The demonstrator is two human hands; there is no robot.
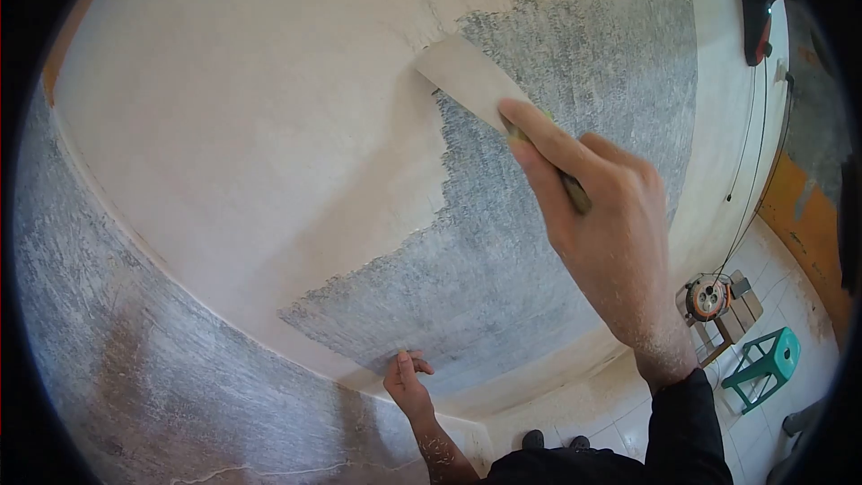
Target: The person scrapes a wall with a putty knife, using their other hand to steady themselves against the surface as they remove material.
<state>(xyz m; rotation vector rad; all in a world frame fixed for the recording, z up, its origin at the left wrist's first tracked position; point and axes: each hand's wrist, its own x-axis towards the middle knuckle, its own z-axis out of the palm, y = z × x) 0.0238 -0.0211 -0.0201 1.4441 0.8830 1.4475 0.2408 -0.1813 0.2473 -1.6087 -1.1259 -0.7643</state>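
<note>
My right hand (611, 207) is closed round the handle of a scraper (467, 76), its thumb and forefinger near the base of the blade. The wide, pale blade lies close over the wall, its edge at the border between cream paint (269, 126) and a rough grey scraped patch (575, 99). Lower down, my left hand (409, 386) is by the bottom edge of the grey patch, fingers loosely bent and apart, holding nothing. White dust and flakes speckle both forearms.
At the left is another grey, scraped wall surface (180, 386). On the right, an orange-and-black cable reel (707, 297) sits by a green plastic stool (766, 366) on the tiled floor (754, 422). Cables (760, 144) hang down the wall from a black object (756, 4).
</note>
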